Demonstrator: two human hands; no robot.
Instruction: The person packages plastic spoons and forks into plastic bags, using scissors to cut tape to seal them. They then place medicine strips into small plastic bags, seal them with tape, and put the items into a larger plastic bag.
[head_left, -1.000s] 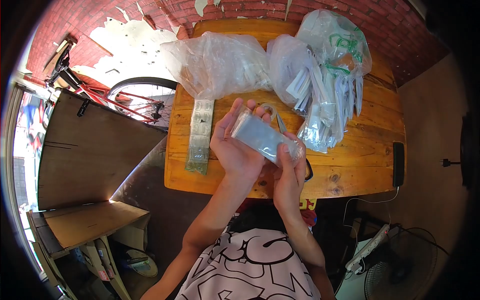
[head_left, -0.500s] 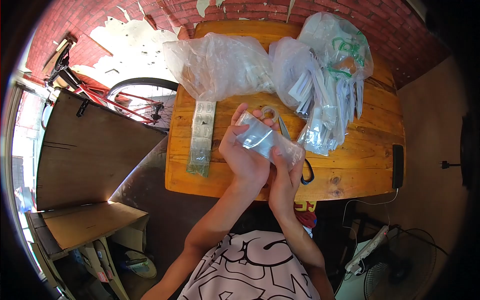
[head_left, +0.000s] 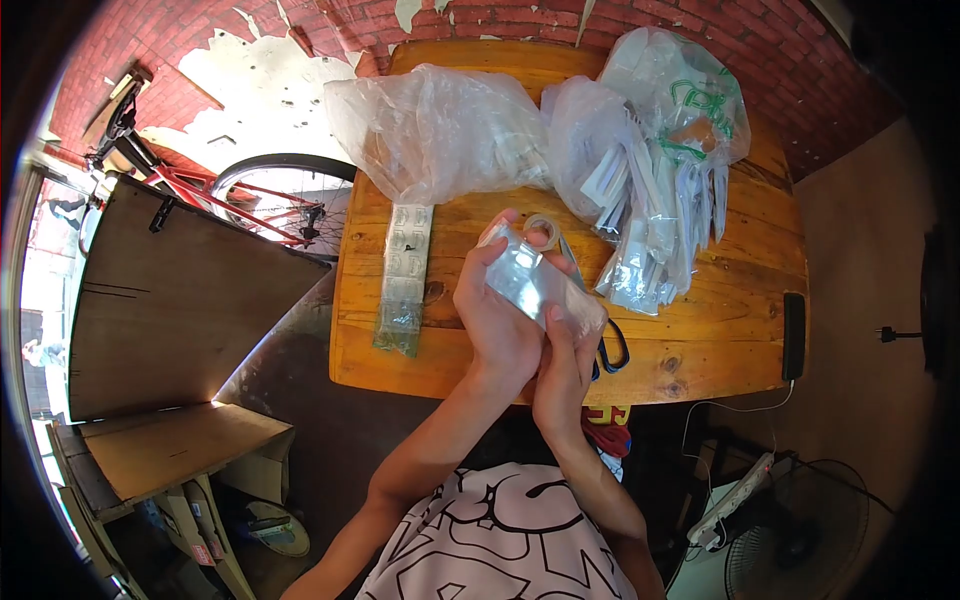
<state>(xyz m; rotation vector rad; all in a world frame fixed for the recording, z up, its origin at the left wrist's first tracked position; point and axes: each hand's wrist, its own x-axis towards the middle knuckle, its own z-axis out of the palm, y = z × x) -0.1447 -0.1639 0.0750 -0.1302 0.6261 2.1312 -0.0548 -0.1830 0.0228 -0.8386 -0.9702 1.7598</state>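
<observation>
A clear plastic packet (head_left: 527, 280) lies slantwise across both hands, above the near half of the wooden table (head_left: 715, 345). Its long axis runs from about ten o'clock down to four o'clock, the far end at ten and the near end at four. Its broad, shiny face is turned up, with a bright glare across the middle.

The left hand (head_left: 502, 315) is palm up and half curled, cradling the far end from beneath; its thumb lies over the ten o'clock end and its fingertips show past the upper edge. The right hand (head_left: 568, 350) pinches the near end, thumb pressed flat on top and the other fingers mostly hidden behind or below the film. The heels of the two hands meet or nearly meet; which, I cannot tell.

Measured from the packet, a roll of tape (head_left: 541, 232) sits at twelve o'clock, just beyond the left fingertips; whether they touch it is unclear. The dark-blue handles of the scissors (head_left: 624, 352) show at four o'clock, beside the right hand. At nine o'clock a strip of small packets (head_left: 405, 265) lies nearly upright along twelve to six. A large clear bag (head_left: 440, 130) rests at eleven o'clock, and a bundle of flat white packets (head_left: 650, 225) fans out at two.
</observation>
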